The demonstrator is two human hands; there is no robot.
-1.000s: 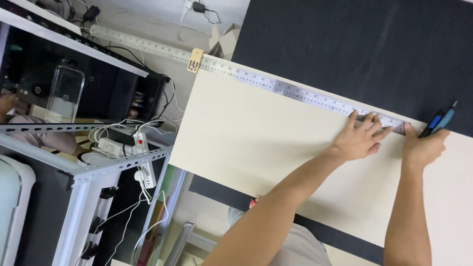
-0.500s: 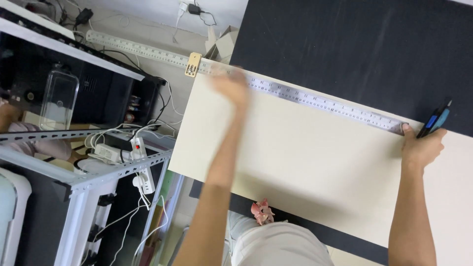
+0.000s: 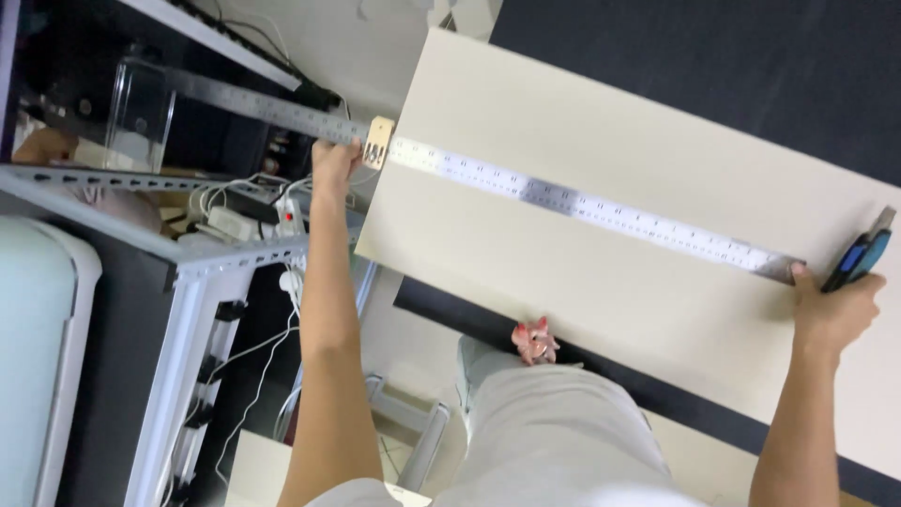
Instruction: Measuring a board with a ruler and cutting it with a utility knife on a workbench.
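Left hand [image 3: 335,161] pinches the long steel ruler [image 3: 563,199] at its overhanging end, right hand [image 3: 833,310] clenched around a blue utility knife [image 3: 859,253], apparently touching the far tip, across the cream board [image 3: 601,291].

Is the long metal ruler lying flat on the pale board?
Flat. The ruler rests across the pale board, the left hand gripping its overhanging part, the right hand at its other end.

Long steel ruler [image 3: 582,202] across cream board [image 3: 601,141], left hand [image 3: 335,160] gripping its far end, right hand [image 3: 835,305] holding blue knife [image 3: 859,255]
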